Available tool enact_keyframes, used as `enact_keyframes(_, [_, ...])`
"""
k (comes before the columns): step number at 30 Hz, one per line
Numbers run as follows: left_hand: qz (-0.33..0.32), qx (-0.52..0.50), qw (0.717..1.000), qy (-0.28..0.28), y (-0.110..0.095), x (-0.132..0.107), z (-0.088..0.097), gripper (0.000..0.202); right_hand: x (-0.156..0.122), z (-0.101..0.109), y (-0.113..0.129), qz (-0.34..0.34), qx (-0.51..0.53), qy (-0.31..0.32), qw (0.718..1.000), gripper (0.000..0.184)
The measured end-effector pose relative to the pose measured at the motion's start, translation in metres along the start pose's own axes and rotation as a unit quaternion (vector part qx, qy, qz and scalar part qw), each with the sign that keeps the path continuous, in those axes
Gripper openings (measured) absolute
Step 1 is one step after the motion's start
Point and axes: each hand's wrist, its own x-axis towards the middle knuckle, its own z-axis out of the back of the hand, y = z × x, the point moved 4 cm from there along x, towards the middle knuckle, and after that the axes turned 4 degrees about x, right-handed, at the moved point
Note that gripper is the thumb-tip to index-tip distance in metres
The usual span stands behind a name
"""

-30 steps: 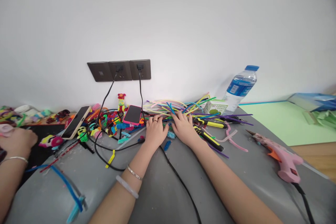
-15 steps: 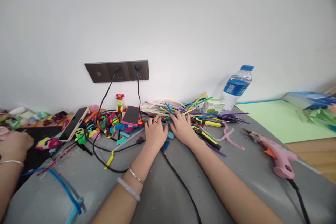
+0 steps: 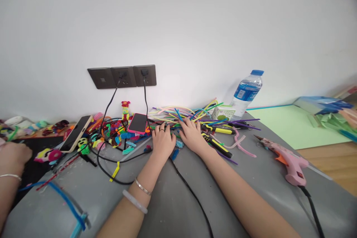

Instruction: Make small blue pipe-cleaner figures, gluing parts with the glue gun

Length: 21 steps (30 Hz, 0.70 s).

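Loosely, the right hand point(image 3: 190, 135) touches slender, curving pipe cleaners point(image 3: 177, 113).

Pipe cleaners point(image 3: 195, 114) lie heaped at the back of the tabletop point(image 3: 92, 197), before the wall point(image 3: 195, 37). At their right end a carton point(image 3: 223, 112) stands in front of a bottle point(image 3: 247, 91); farther right lies a glue gun point(image 3: 292, 161). Leftward, two smartphones point(image 3: 138, 123) rest among small figures point(image 3: 83, 145).

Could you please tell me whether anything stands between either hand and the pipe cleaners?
Nothing visible does: the left hand and right hand both lie at the near side of the pipe cleaners. The pink phone lies left of the left hand and the yellow-black tool right of the right hand, both out of the way.
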Motion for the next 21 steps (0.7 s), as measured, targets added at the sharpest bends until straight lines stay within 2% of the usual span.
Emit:
enact_keyframes(7, [-0.005, -0.006, 1.000, -0.020, 0.001, 0.000, 0.000, 0.042, 0.001, -0.005, -0.003, 0.013, 0.023, -0.023, 0.999, 0.045])
enact_keyframes(12, [-0.011, -0.034, 0.999, -0.005, 0.004, 0.001, 0.001, 0.041, 0.001, -0.005, -0.004, 0.011, 0.019, -0.030, 0.999, 0.044])
enact_keyframes(21, [0.005, 0.027, 1.000, -0.013, -0.012, -0.011, 0.015, 0.036, 0.002, -0.007, -0.005, 0.012, 0.035, -0.029, 0.999, 0.044])
